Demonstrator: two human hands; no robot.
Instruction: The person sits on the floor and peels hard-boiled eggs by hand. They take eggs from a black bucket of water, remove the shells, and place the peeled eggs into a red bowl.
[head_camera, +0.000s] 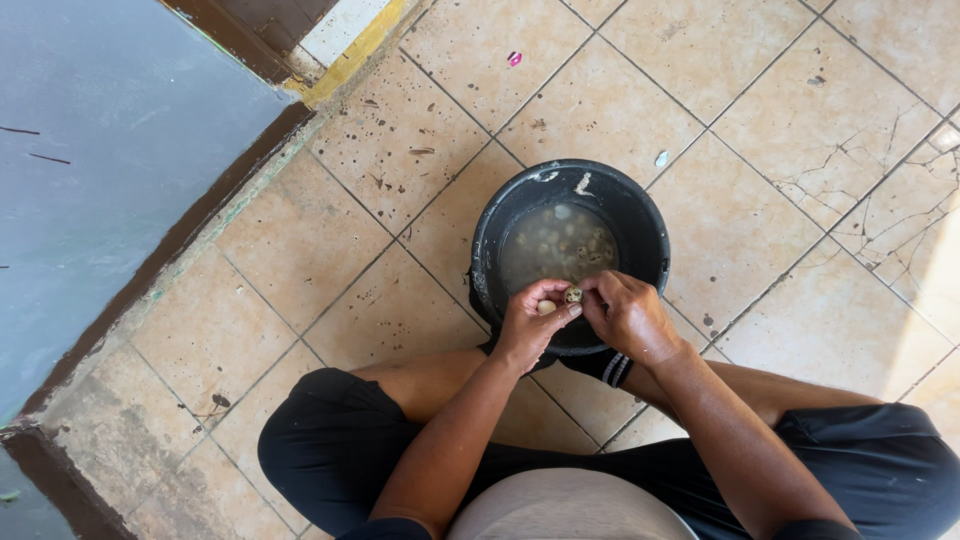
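A small speckled egg (573, 295) is pinched between the fingertips of both my hands, right over the near rim of a black bucket (640, 215). My left hand (533, 328) grips it from the left and my right hand (627, 315) from the right. The bucket stands on the tiled floor and holds cloudy water with several small speckled eggs (560, 243) lying in it. Part of the held egg is hidden by my fingers.
I sit on a beige tiled floor (400, 150), cracked and stained, with my knees in black shorts (330, 440) spread either side of the bucket. A grey-blue wall (90, 150) with a dark brown base runs along the left.
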